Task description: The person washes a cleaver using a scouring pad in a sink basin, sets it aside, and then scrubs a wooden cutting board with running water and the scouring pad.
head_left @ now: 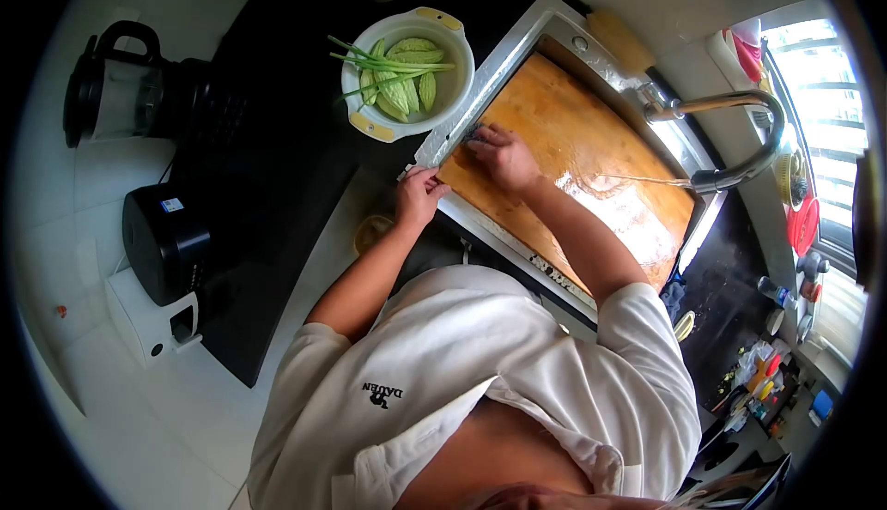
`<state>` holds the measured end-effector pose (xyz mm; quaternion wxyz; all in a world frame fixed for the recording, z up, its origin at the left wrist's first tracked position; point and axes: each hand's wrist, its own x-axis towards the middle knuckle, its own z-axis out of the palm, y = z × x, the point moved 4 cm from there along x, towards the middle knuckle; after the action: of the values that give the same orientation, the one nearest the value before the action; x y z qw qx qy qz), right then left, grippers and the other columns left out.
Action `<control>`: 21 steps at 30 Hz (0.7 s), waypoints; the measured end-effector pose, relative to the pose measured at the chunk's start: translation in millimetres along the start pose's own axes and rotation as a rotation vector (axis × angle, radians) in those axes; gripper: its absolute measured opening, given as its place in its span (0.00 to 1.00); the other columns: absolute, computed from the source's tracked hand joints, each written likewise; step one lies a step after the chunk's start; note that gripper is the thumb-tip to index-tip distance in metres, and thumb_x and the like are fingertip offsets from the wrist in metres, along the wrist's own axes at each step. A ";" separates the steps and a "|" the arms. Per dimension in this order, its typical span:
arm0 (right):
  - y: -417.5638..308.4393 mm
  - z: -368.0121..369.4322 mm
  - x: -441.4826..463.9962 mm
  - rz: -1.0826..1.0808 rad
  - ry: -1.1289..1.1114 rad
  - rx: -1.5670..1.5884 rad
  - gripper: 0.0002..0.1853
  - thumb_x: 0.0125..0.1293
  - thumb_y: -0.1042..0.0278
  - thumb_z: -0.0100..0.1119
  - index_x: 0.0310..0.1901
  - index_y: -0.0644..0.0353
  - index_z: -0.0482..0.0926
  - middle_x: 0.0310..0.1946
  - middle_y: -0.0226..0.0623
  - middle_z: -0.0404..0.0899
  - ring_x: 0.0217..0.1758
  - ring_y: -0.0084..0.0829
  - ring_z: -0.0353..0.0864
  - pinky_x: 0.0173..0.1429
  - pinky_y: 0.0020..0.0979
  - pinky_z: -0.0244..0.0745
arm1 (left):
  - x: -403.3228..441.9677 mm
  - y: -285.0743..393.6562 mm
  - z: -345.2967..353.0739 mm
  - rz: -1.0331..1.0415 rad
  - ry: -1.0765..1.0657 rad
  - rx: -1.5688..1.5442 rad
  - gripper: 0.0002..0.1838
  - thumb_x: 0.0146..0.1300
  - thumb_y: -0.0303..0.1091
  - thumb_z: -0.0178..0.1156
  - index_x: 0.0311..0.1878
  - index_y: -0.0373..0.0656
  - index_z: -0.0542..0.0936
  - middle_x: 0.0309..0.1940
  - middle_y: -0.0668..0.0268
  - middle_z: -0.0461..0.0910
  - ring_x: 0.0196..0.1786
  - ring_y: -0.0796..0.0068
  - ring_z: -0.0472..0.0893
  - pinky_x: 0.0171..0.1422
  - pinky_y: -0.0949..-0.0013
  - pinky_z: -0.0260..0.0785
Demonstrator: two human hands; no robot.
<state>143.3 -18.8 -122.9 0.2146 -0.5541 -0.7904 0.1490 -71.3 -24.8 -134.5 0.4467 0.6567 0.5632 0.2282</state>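
A large wooden board (545, 113) lies across the metal sink (443, 150), wet and shiny at its right side where a thin stream of water from the tap (730, 177) reaches it. My right hand (504, 154) is pressed on the board's far left part, its fingers closed round a small dark thing that I cannot make out. At the board's near left corner, my left hand (420, 196) grips the edge with thumb and fingers. Beyond my hands, a white bowl (457, 48) holds several green bitter gourds (395, 90) and some long green stalks (416, 67).
On the left stand a blender (129, 94) and a black appliance (162, 242) beside the dark counter (268, 168). A dark cloth (673, 296) and cluttered small items (762, 371) are at the right. The window (813, 76) is behind the tap.
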 end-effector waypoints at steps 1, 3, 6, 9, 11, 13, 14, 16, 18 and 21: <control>15.6 0.5 2.4 0.025 0.025 -0.044 0.18 0.58 0.69 0.56 0.50 0.51 0.84 0.61 0.44 0.76 0.61 0.46 0.74 0.68 0.39 0.67 | 0.7 -1.1 -0.1 0.012 -0.007 -0.010 0.23 0.46 0.22 0.75 0.48 0.29 0.81 0.34 0.59 0.81 0.32 0.72 0.83 0.40 0.72 0.78; 69.6 -2.3 19.3 0.153 -0.005 -0.151 0.18 0.57 0.70 0.55 0.50 0.51 0.84 0.57 0.45 0.78 0.59 0.46 0.75 0.66 0.39 0.68 | 2.7 -0.4 0.1 0.017 -0.019 0.008 0.23 0.46 0.22 0.74 0.48 0.29 0.81 0.34 0.59 0.80 0.32 0.72 0.83 0.39 0.72 0.77; 128.4 -22.6 22.2 0.366 0.155 -0.170 0.17 0.56 0.71 0.55 0.47 0.51 0.83 0.47 0.46 0.82 0.53 0.47 0.77 0.63 0.39 0.69 | 4.3 1.3 -3.6 0.034 -0.013 0.020 0.21 0.46 0.22 0.74 0.46 0.29 0.82 0.34 0.59 0.80 0.31 0.72 0.83 0.38 0.72 0.77; 115.3 -21.2 7.3 0.584 -0.205 -0.068 0.16 0.55 0.69 0.56 0.47 0.51 0.84 0.47 0.46 0.82 0.53 0.46 0.77 0.62 0.38 0.69 | 4.1 -2.6 -0.9 0.040 -0.018 0.002 0.19 0.46 0.21 0.74 0.44 0.30 0.83 0.32 0.59 0.80 0.31 0.72 0.82 0.38 0.72 0.76; 11.0 -31.7 2.2 0.240 -0.126 -0.396 0.21 0.54 0.68 0.60 0.52 0.53 0.82 0.55 0.45 0.80 0.60 0.42 0.75 0.64 0.40 0.68 | 6.3 -11.8 3.2 0.030 -0.007 -0.008 0.17 0.45 0.21 0.74 0.41 0.32 0.83 0.31 0.60 0.80 0.30 0.71 0.82 0.37 0.71 0.76; -36.7 6.6 -4.7 0.206 0.110 -0.125 0.20 0.58 0.70 0.59 0.54 0.56 0.82 0.54 0.49 0.80 0.60 0.50 0.73 0.67 0.48 0.64 | 8.0 0.4 -0.4 0.060 -0.013 0.048 0.15 0.44 0.21 0.74 0.39 0.34 0.84 0.29 0.60 0.80 0.30 0.70 0.82 0.36 0.70 0.75; -62.0 15.1 4.8 0.258 0.161 0.038 0.20 0.58 0.69 0.60 0.54 0.54 0.82 0.57 0.47 0.78 0.63 0.52 0.71 0.68 0.48 0.64 | 7.5 3.0 -3.8 0.066 -0.015 0.082 0.14 0.44 0.21 0.73 0.38 0.36 0.84 0.28 0.61 0.80 0.29 0.69 0.82 0.35 0.69 0.75; -92.2 18.7 13.1 0.207 0.098 -0.063 0.23 0.56 0.67 0.56 0.56 0.54 0.79 0.65 0.47 0.68 0.66 0.54 0.65 0.65 0.49 0.65 | 15.6 5.8 -8.1 0.235 -0.002 0.221 0.12 0.45 0.21 0.72 0.36 0.37 0.84 0.28 0.61 0.80 0.29 0.68 0.82 0.35 0.68 0.75; -85.0 7.1 -2.9 0.204 0.079 -0.008 0.24 0.57 0.68 0.54 0.59 0.53 0.77 0.65 0.46 0.69 0.66 0.53 0.65 0.66 0.48 0.65 | 13.3 8.6 -9.6 0.205 -0.082 0.174 0.13 0.46 0.21 0.72 0.38 0.35 0.84 0.30 0.60 0.81 0.30 0.69 0.82 0.35 0.69 0.75; -38.3 -28.5 -79.9 0.377 0.180 -0.152 0.23 0.56 0.74 0.55 0.56 0.53 0.80 0.61 0.48 0.73 0.61 0.53 0.71 0.63 0.49 0.69 | 12.6 -4.3 -6.7 0.126 -0.101 0.047 0.19 0.47 0.20 0.73 0.45 0.28 0.83 0.32 0.59 0.82 0.31 0.73 0.83 0.37 0.73 0.77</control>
<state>150.0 -107.0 -94.1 0.2102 -0.7178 -0.6594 0.0762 -75.6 -10.9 -137.4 0.4437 0.7117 0.5027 0.2095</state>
